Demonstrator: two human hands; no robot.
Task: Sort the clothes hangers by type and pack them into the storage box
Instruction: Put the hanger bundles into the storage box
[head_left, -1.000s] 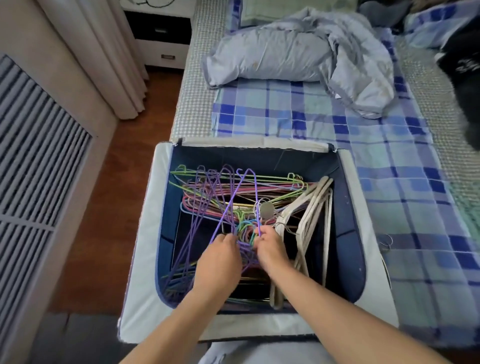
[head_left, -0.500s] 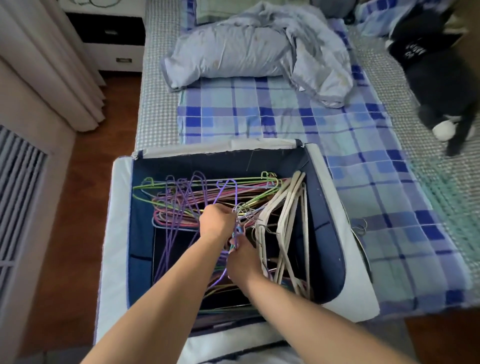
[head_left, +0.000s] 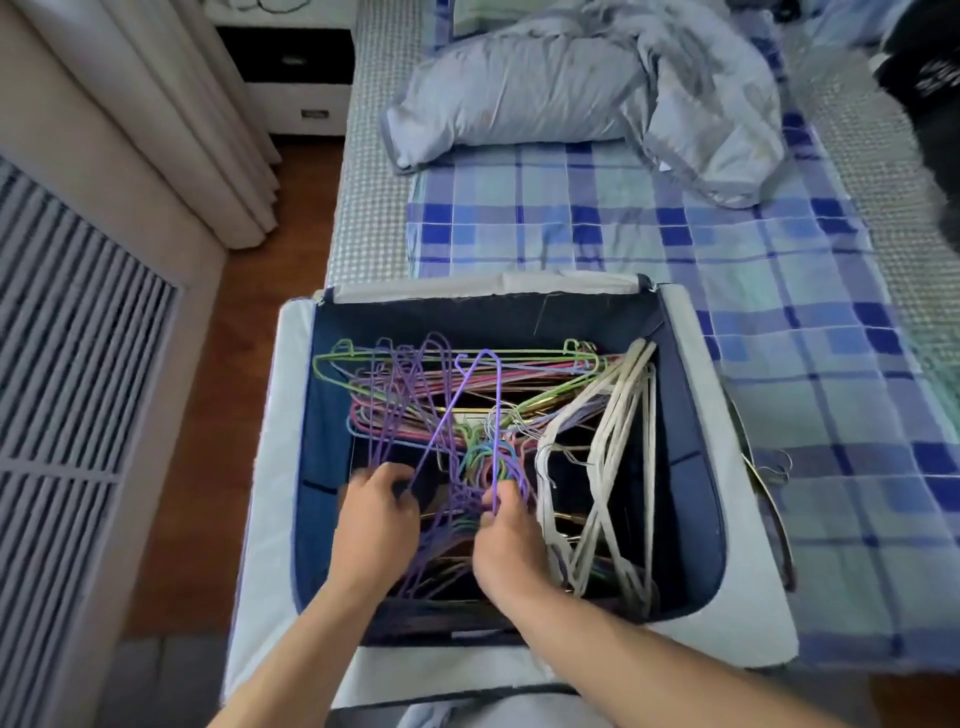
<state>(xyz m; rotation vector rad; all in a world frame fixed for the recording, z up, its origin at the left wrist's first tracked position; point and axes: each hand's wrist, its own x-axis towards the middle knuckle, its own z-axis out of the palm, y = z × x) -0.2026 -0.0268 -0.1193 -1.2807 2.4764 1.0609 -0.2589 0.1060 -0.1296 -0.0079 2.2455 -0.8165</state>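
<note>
On your far left, the slatted panel (head_left: 62, 395) and pale curtains (head_left: 171, 119) stand over the wood floor (head_left: 208, 415). Next, the storage box (head_left: 280, 415), navy-lined with pale flaps, sits at the bed's near edge. Inside, on its left, the coloured wire hangers (head_left: 415, 384) lie in a tangle, green, pink and purple. Your left hand (head_left: 376, 514) is down in that heap, fingers curled around purple wires. One purple hanger (head_left: 480, 395) stands up between your hands. Your right hand (head_left: 506, 540) pinches its right-hand wire, thumb and fingers closed. Just right of that hand, the white hangers (head_left: 613, 447) lean bundled against the box's right wall. Beyond lies the blue plaid sheet (head_left: 779, 322), with the crumpled grey pillow (head_left: 519, 98) farther back.
</note>
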